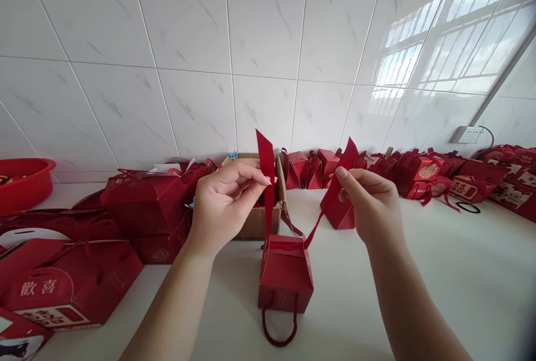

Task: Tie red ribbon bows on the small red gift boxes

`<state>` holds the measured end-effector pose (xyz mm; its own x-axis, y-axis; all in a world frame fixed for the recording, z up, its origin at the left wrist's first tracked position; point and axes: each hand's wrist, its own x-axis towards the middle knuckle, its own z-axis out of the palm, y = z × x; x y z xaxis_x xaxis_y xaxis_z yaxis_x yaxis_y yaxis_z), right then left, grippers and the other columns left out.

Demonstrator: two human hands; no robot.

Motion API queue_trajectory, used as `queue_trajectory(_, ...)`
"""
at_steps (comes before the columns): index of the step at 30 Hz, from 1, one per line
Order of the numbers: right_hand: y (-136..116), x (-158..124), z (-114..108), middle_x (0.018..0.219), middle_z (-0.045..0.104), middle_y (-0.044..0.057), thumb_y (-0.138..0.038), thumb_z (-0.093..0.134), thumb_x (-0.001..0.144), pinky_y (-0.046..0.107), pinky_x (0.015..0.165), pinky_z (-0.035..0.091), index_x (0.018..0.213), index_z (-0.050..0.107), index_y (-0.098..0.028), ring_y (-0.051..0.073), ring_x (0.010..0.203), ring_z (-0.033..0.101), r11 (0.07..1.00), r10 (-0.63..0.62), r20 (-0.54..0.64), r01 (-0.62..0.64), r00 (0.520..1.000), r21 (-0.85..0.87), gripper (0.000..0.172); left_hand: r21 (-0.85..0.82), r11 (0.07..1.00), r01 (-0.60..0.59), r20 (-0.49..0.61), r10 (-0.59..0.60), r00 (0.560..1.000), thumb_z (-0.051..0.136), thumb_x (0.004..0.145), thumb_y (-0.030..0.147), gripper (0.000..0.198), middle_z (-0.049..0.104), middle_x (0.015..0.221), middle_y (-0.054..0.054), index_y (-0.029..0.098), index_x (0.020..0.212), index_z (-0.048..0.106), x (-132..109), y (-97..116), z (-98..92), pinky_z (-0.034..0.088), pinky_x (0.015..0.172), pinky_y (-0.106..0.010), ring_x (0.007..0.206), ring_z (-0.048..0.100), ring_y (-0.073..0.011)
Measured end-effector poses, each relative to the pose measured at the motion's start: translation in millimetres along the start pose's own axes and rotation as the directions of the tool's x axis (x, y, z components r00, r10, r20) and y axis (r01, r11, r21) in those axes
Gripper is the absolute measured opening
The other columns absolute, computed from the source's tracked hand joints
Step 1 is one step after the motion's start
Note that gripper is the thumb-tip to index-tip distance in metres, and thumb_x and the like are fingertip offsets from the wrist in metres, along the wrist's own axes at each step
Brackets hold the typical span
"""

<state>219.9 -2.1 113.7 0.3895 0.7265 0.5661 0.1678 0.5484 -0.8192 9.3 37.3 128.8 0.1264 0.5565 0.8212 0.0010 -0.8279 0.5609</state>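
The bench [343, 305] is white and smooth, with a soft shine, and on its middle stands a small red gift box [285, 274], which I take as the landmark. A dark red cord handle [280, 344] makes a loop on the near side of the gift box. From its top rises a red ribbon [268, 168], in two ends. Above the gift box, to the left, the left hand [226, 199] pinches one end between thumb and fingers; above and to the right, the right hand [372, 196] pinches the other end, so both hands are narrow, each on the ribbon.

Just behind the gift box is a brown carton [255, 224]. Left of the gift box many red packages [142, 205] are piled, and farther left is a red basin [31, 196]. To the right and behind, more red boxes [419, 168] stand in rows, near a black ring [468, 207]. Behind everything rises a wall [268, 20] of white, grey-veined tiles. To the right of the gift box, the wall carries a white socket [467, 134] and, higher, a bright reflection of a barred window.
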Motion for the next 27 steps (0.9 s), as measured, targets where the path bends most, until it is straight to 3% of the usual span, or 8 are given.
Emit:
queue_trajectory(3, 1.7, 0.1, 0.1, 0.054, 0.05, -0.002, -0.043, 0.071, 0.075, 0.022, 0.044, 0.029, 0.065, 0.065, -0.019, 0.009, 0.053, 0.044, 0.999, 0.005, 0.014, -0.006, 1.0, 0.035, 0.026, 0.004, 1.0, 0.0, -0.003, 0.0, 1.0, 0.067, 0.077, 0.011, 0.01, 0.069, 0.082, 0.0, 0.02, 0.078, 0.07, 0.4, -0.2, 1.0, 0.057, 0.072, -0.019, 0.079, 0.066, -0.0109)
queue_trajectory(7, 2.3, -0.3, -0.6, 0.054, 0.05, -0.001, -0.042, 0.071, 0.075, 0.022, 0.044, 0.029, 0.066, 0.066, -0.019, 0.009, 0.053, 0.045, 0.999, 0.013, 0.012, -0.013, 1.0, 0.036, 0.025, 0.014, 1.0, 0.018, -0.034, -0.017, 0.999, 0.068, 0.077, 0.013, 0.016, 0.071, 0.088, 0.0, 0.022, 0.089, 0.071, 0.2, 1.2, 1.9, 0.058, 0.079, -0.023, 0.084, 0.067, -0.0121)
queue_trajectory(14, 1.0, -0.7, 0.4, 0.055, 0.051, -0.001, -0.042, 0.071, 0.075, 0.024, 0.043, 0.03, 0.067, 0.065, -0.019, 0.011, 0.052, 0.045, 0.999, -0.001, 0.005, 0.001, 1.0, 0.034, 0.025, 0.069, 0.997, 0.039, -0.05, -0.035, 0.998, 0.069, 0.077, 0.018, 0.015, 0.072, 0.091, -0.002, 0.021, 0.091, 0.071, -0.5, 1.3, 0.6, 0.059, 0.08, -0.027, 0.084, 0.068, -0.0151)
queue_trajectory(27, 0.9, -0.9, 0.1, 0.055, 0.051, -0.002, -0.039, 0.07, 0.077, 0.023, 0.049, 0.034, 0.064, 0.063, -0.018, 0.009, 0.054, 0.044, 0.999, -0.037, 0.024, 0.036, 0.999, 0.04, 0.025, 0.058, 0.997, 0.041, -0.062, -0.037, 0.997, 0.067, 0.078, 0.015, 0.013, 0.071, 0.088, -0.002, 0.02, 0.09, 0.069, -0.4, 3.9, 3.4, 0.059, 0.078, -0.024, 0.083, 0.068, -0.0138)
